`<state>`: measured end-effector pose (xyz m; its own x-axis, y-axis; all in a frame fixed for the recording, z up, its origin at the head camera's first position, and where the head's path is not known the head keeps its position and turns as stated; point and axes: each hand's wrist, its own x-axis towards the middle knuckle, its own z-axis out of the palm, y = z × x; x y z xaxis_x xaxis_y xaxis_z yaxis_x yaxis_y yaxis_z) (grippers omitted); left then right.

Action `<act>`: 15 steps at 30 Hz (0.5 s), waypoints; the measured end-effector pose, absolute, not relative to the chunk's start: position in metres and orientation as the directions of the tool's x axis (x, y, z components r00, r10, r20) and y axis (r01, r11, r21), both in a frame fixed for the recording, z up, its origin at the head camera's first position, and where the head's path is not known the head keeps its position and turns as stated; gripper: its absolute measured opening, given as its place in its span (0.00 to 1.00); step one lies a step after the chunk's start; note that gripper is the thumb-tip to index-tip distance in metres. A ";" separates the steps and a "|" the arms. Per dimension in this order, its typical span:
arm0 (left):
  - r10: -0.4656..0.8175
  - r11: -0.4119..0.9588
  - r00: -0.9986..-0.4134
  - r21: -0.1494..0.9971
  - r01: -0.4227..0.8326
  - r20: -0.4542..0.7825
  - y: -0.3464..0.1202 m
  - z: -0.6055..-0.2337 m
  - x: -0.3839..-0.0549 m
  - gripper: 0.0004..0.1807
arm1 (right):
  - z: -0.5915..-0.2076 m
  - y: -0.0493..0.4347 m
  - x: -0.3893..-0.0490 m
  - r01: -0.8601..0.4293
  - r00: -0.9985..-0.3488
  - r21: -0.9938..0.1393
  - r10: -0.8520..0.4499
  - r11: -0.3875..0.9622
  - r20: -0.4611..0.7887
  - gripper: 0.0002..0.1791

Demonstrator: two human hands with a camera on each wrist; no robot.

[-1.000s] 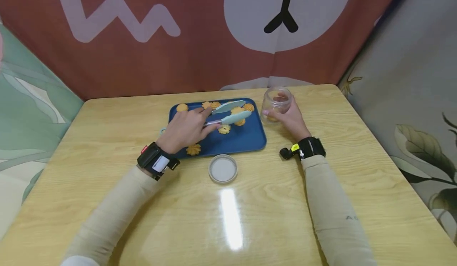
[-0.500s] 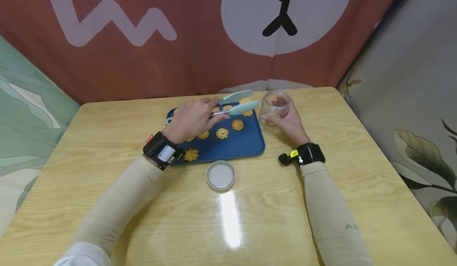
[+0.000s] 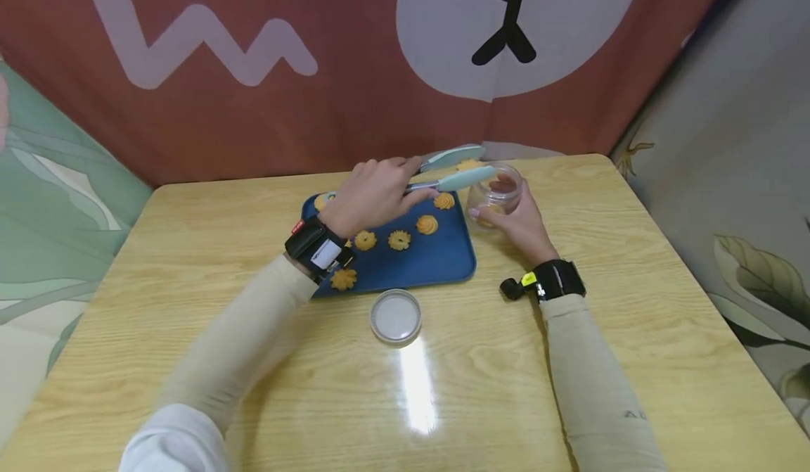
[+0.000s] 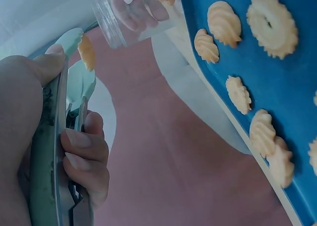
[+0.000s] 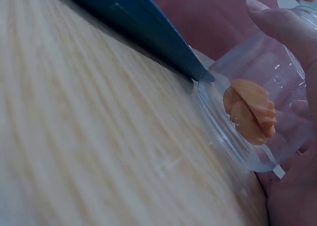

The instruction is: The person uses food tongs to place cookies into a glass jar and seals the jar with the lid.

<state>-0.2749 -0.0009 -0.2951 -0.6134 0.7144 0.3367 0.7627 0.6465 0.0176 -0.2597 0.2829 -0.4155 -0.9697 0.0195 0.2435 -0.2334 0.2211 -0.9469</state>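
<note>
The jar [image 5: 277, 75] looks smooth and glossy, the tongs [image 4: 60, 112] metal with matt tips [image 4: 79, 84], the table [image 3: 487, 359] shiny wood.

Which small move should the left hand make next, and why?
Perhaps the left hand should ease the tongs rightward, over the open jar: a cookie sits between their tips, outside the jar, and the right hand holds the jar.

Mint-tipped tongs [image 3: 467, 179] pinch a golden cookie [image 4: 86, 52] — near an open clear jar [image 3: 484, 196] with cookies [image 5: 250, 112] inside.
</note>
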 end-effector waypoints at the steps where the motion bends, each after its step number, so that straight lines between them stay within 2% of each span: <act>1: 0.714 0.648 -0.617 0.022 0.762 0.331 0.002 -0.295 -0.276 0.36 | -0.416 0.283 -0.259 -0.236 -0.969 -0.949 0.020 0.211 0.245 0.45; 6: 0.707 0.657 -0.633 0.037 0.753 0.315 0.013 -0.296 -0.279 0.36 | -0.405 0.278 -0.253 -0.259 -0.965 -0.951 -0.020 0.168 0.260 0.46; 15: 0.739 0.625 -0.598 0.017 0.781 0.309 0.037 -0.303 -0.283 0.35 | -0.393 0.274 -0.244 -0.272 -0.962 -0.952 -0.040 0.140 0.269 0.47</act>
